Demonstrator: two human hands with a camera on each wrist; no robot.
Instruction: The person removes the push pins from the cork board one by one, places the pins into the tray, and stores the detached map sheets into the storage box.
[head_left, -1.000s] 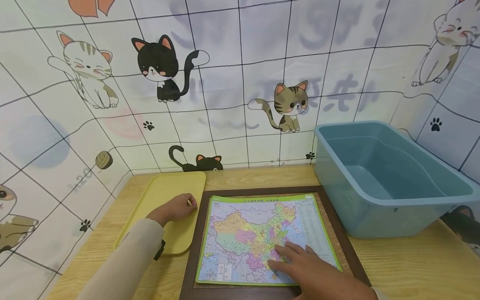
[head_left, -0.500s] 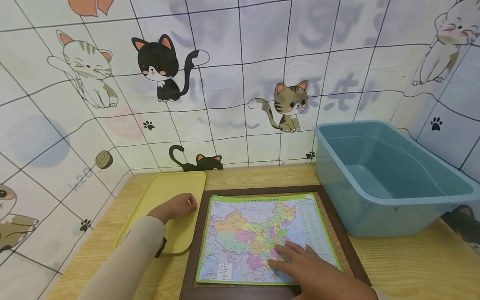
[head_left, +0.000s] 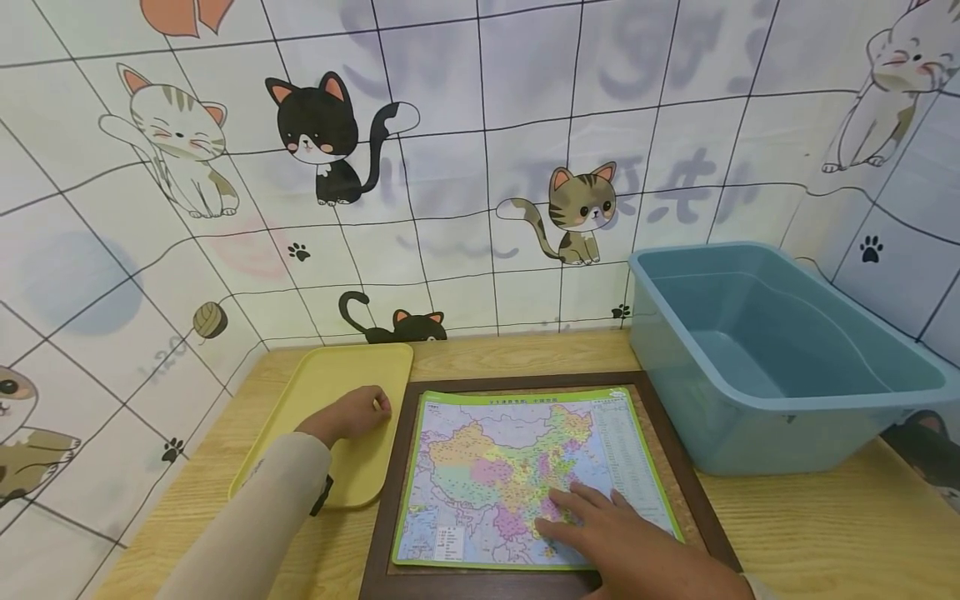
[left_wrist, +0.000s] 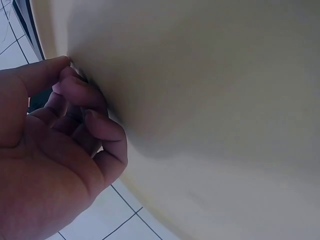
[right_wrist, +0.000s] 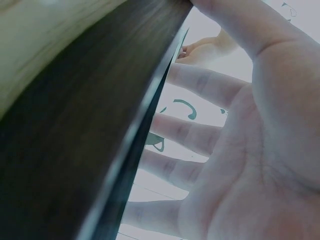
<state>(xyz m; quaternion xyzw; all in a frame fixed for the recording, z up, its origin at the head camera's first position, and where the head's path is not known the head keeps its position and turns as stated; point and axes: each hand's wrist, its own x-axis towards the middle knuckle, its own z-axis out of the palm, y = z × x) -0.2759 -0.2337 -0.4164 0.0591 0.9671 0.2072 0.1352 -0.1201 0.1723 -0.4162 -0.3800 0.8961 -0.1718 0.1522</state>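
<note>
My left hand [head_left: 356, 412] rests on the yellow tray [head_left: 318, 379], its fingers loosely curled. In the left wrist view the thumb and index tips come close together against the pale tray surface [left_wrist: 215, 100]; no object shows between them. My right hand [head_left: 622, 537] lies with spread fingers on the lower right of a green-edged map sheet [head_left: 480, 475]. That map lies flat inside a dark brown frame [head_left: 525, 382]. In the right wrist view, fairly straight fingers [right_wrist: 190, 132] extend past the dark frame edge [right_wrist: 100, 110], which hides their tips.
A deep blue-grey plastic tub [head_left: 750, 433] stands to the right of the frame. Everything sits on a light wooden table [head_left: 795, 533]. Behind it rises a white wall covering [head_left: 450, 192] printed with grid lines and cartoon cats.
</note>
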